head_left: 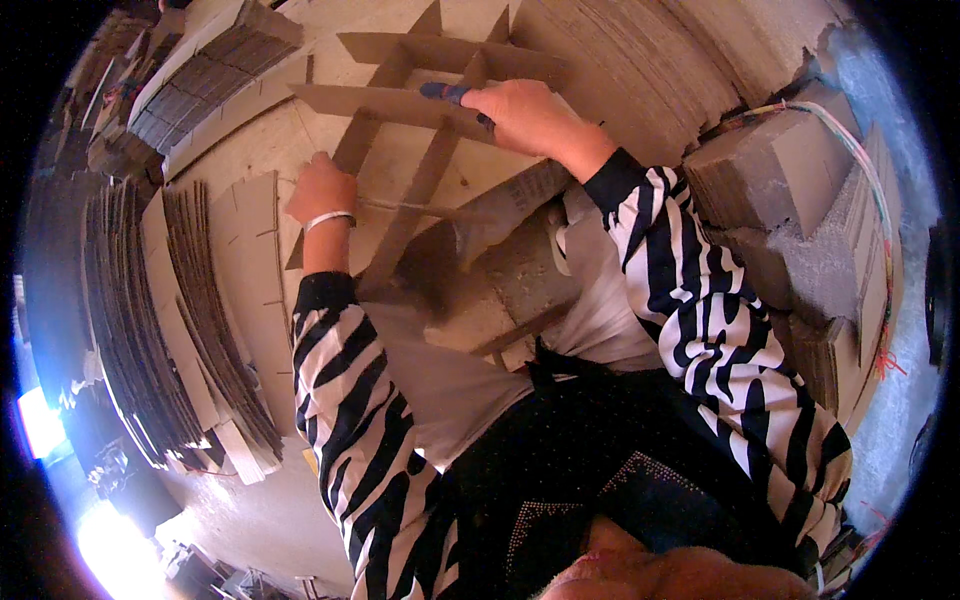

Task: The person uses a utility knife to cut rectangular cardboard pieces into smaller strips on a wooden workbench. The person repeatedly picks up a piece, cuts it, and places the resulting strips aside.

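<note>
In front of me lies a grid of interlocked brown cardboard divider strips point(390, 102), standing on edge on a pale wooden surface. My right hand point(525, 112) is at its right side. Dark coverings wrap the fingertips, which close over the upper edge of a long cross strip. My left hand point(322, 190), with a pale bangle at the wrist, is closed at the grid's left side, around a slanting strip point(355, 145). The left fingertips are mostly hidden behind the hand.
Rows of flat cardboard pieces point(145, 320) stand at the left, with a bundled stack point(215, 65) at the far left. Tall cardboard sheets point(640, 60) rise at the far right. More stacks point(770, 165) and a loose cord point(870, 165) are at my right.
</note>
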Demonstrator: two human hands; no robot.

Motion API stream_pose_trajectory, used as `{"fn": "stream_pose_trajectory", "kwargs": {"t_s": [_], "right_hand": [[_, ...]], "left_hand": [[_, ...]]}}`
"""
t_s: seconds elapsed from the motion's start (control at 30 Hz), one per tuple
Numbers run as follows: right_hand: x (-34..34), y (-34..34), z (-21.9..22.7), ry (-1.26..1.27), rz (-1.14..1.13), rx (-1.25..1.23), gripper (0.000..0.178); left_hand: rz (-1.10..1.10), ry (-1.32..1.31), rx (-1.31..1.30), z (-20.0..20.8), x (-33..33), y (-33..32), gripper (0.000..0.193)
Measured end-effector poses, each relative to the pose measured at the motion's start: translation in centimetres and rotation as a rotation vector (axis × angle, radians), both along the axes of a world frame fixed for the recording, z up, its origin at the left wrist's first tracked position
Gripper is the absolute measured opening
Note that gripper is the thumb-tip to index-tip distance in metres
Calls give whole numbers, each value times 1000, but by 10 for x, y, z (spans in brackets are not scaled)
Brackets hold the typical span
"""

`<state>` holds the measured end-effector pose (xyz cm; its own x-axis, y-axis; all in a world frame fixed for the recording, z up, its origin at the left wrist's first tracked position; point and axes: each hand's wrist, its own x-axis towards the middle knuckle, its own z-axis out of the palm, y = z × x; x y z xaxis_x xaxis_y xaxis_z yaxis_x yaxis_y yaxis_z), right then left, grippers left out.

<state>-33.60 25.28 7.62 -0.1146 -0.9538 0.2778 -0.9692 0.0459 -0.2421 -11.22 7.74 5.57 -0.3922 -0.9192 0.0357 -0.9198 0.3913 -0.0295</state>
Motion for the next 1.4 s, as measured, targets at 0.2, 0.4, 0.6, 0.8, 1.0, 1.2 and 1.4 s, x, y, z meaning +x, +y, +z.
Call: {"fn": "stream_pose_trajectory", "kwargs": {"t_s": [0.2, 0.4, 0.6, 0.8, 1.0, 1.2, 1.4], "right_hand": [[-1, -1, 12, -56, 49, 108, 40], [7, -10, -1, 11, 60, 30, 27], [11, -9, -36, -41, 103, 53, 24], [6, -2, -22, -57, 32, 168, 30], [10, -5, -19, -76, -30, 232, 32], [16, -6, -11, -71, -40, 223, 29], [13, -8, -25, -85, -30, 147, 32]], "left_hand": [[-575, 90, -341, 29, -47, 71, 23], [-491, -21, 37, 0, -46, 79, 18], [-443, -20, 167, 10, -43, 75, 19], [-575, 305, -448, 52, -39, -9, 48], [-571, -193, -255, 38, -50, -88, 33], [-628, -171, -192, 22, -33, -117, 16], [-513, -204, -123, 43, -42, -95, 20]]}}
